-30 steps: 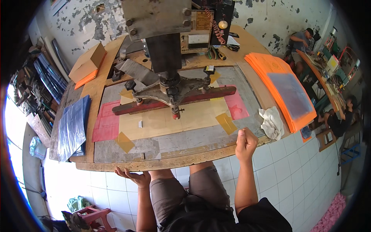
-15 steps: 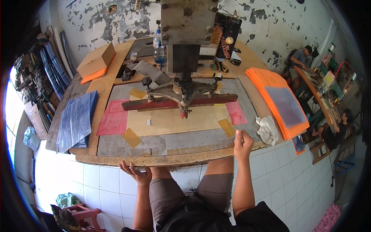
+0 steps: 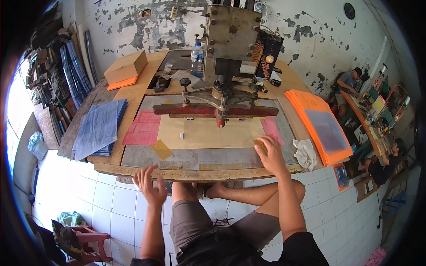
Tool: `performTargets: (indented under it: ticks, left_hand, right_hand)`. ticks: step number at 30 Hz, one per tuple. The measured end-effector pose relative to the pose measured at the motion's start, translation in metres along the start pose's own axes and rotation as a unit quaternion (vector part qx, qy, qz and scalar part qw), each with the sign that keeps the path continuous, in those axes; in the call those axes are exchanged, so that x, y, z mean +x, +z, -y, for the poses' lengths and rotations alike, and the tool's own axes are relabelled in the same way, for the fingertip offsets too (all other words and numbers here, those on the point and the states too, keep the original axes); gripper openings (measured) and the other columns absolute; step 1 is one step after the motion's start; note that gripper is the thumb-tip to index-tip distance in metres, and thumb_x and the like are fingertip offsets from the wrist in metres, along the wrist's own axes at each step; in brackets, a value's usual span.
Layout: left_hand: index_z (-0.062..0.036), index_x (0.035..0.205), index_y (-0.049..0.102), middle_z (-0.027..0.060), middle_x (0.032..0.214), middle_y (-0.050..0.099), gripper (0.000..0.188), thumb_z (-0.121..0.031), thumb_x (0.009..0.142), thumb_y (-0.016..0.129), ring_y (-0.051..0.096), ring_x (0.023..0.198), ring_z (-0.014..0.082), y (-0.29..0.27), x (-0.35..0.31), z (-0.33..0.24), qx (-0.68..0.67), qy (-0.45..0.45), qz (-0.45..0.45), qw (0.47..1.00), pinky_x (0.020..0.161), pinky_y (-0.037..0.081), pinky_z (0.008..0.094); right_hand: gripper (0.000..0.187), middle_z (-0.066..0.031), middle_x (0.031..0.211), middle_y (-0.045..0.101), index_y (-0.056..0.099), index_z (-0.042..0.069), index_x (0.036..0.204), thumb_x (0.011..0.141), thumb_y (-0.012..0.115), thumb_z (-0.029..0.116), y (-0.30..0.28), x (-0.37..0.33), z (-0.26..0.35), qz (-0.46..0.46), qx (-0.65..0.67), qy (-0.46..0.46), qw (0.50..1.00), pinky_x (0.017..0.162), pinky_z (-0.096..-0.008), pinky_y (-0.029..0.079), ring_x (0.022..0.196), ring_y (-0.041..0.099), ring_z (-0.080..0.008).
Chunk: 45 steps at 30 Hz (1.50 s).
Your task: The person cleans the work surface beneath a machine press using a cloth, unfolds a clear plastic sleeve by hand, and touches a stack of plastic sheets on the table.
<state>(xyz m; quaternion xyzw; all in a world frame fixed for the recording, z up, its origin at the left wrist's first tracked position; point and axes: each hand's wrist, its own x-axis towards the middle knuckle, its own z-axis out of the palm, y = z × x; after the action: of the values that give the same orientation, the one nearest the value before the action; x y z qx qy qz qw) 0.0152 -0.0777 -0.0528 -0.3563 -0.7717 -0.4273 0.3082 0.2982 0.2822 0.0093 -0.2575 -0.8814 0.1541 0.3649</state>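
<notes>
My left hand (image 3: 151,184) hovers by the wooden front edge of the worktable (image 3: 191,172), fingers apart and holding nothing. My right hand (image 3: 271,155) reaches over the right front corner of a cream sheet (image 3: 213,137), its fingers loosely bent at the amber tape there, which it partly covers. Another amber tape piece (image 3: 162,150) holds the left front corner. Pink sheets, one on the left (image 3: 142,127) and one on the right (image 3: 271,128), flank the cream one. A press head (image 3: 222,95) with a long red bar (image 3: 177,110) stands over the sheet's far part.
Blue clear plastic sheets (image 3: 100,128) are stacked at left, orange ones (image 3: 317,126) at right, beside a crumpled white cloth (image 3: 305,154). Behind are a cardboard box (image 3: 126,66) and a water bottle (image 3: 197,60). Two people sit at a bench on the far right.
My left hand has come off the table's front edge and lifted slightly. My right hand has moved from beside the corner tape onto it, its fist loosening. One leg is now folded across.
</notes>
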Motion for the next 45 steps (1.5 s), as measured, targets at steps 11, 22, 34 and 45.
performTargets:
  ticks: [11, 22, 34, 45]
  left_hand:
    - [-0.0036, 0.151, 0.064, 0.0207, 0.16, 0.059, 0.054, -0.034, 0.107, 0.064, 0.049, 0.154, 0.0397, 0.133, 0.144, 0.022, -0.025, 0.086, 0.366, 0.926, 0.13, 0.035, 0.0513]
    - [-0.0058, 0.149, 0.066, 0.0205, 0.15, 0.065, 0.051, -0.03, 0.105, 0.056, 0.054, 0.146, 0.0379, 0.177, 0.143, 0.035, -0.049, 0.107, 0.337, 0.934, 0.129, 0.034, 0.0509]
    - [-0.0075, 0.147, 0.07, 0.0183, 0.149, 0.067, 0.048, -0.031, 0.108, 0.055, 0.054, 0.147, 0.036, 0.176, 0.146, 0.027, -0.05, 0.084, 0.329, 0.939, 0.13, 0.031, 0.0532]
    - [-0.0076, 0.141, 0.074, 0.0149, 0.151, 0.069, 0.043, -0.03, 0.109, 0.057, 0.056, 0.148, 0.0358, 0.175, 0.147, 0.018, -0.018, 0.058, 0.334, 0.941, 0.128, 0.037, 0.0495]
  right_hand:
    - [0.068, -0.0234, 0.177, 0.038, 0.042, 0.006, 0.17, 0.118, 0.044, 0.05, 0.066, 0.106, -0.06, 0.219, -0.141, 0.108, 0.959, 0.138, -0.0518, 0.022, 0.167, 0.031, -0.0401]
    - [0.064, -0.0258, 0.172, 0.045, 0.048, 0.007, 0.166, 0.114, 0.059, 0.043, 0.073, 0.097, -0.075, 0.181, -0.046, 0.089, 0.978, 0.134, -0.0552, 0.027, 0.162, 0.037, -0.0453]
    - [0.055, -0.0248, 0.164, 0.053, 0.058, 0.007, 0.157, 0.112, 0.067, 0.037, 0.081, 0.096, -0.083, 0.092, -0.056, 0.081, 0.991, 0.129, -0.0521, 0.035, 0.155, 0.044, -0.0467]
    - [0.023, -0.0128, 0.136, 0.07, 0.071, 0.013, 0.124, 0.107, 0.072, 0.029, 0.081, 0.094, -0.081, 0.07, 0.01, 0.089, 0.994, 0.12, -0.0552, 0.039, 0.14, 0.057, -0.0402]
